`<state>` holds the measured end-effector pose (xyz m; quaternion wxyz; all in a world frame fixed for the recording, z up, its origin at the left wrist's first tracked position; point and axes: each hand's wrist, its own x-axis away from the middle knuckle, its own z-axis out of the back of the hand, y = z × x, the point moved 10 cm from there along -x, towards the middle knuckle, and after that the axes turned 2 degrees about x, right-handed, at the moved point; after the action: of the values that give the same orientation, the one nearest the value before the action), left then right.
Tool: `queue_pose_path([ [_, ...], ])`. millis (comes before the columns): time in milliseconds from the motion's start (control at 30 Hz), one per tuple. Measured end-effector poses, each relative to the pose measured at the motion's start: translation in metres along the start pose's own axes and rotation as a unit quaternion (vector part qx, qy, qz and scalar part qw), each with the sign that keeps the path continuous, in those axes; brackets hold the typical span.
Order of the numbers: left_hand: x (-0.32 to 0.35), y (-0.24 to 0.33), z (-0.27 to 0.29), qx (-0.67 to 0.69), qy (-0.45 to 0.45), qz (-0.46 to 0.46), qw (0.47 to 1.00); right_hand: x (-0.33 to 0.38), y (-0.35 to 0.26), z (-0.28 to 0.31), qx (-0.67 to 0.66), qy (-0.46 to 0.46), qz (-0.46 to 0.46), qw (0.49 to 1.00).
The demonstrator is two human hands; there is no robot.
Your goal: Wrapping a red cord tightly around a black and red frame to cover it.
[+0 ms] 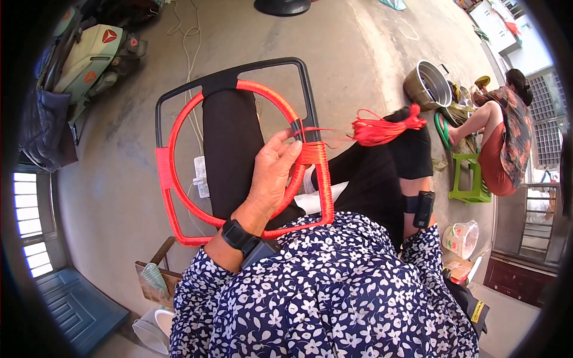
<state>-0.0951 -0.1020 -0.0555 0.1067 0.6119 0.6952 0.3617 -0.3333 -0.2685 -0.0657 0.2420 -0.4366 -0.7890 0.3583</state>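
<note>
A square black frame (310, 107) with rounded corners lies across my lap, its sides partly wrapped in red cord. Inside it is a ring (174, 137) wound in the same red. My left hand (271, 170) lies over the ring's right side, thumb and fingers closed on the frame where ring and side bar meet. From that spot a thin red strand runs right to a loose bundle of red cord (382, 130), blurred at its right end. My right forearm (410, 224) reaches up at the right; its hand is hidden around the black cloth by the bundle.
To the right, another person (504, 128) sits on a green plastic stool (471, 179) beside a large metal pot (422, 89). A scooter (89, 59) stands at the far left. White cables and a power strip (201, 177) lie on the floor. A wooden stool (158, 277) is at lower left.
</note>
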Motion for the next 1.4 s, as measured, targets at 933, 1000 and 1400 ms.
queue_pose_path([
  [933, 0.004, 0.004, 0.012, -0.108, 0.061, 0.008, 0.992, 0.025, 0.016, -0.177, 0.395, -0.069, -0.067, 0.913],
  [1000, 0.003, 0.006, 0.007, -0.124, 0.051, 0.004, 0.991, 0.042, 0.02, -0.2, 0.411, -0.136, -0.042, 0.9],
  [1400, 0.001, 0.01, 0.013, -0.111, 0.025, 0.083, 0.99, 0.109, -0.067, 0.063, 0.124, 0.143, 0.041, 0.981],
])
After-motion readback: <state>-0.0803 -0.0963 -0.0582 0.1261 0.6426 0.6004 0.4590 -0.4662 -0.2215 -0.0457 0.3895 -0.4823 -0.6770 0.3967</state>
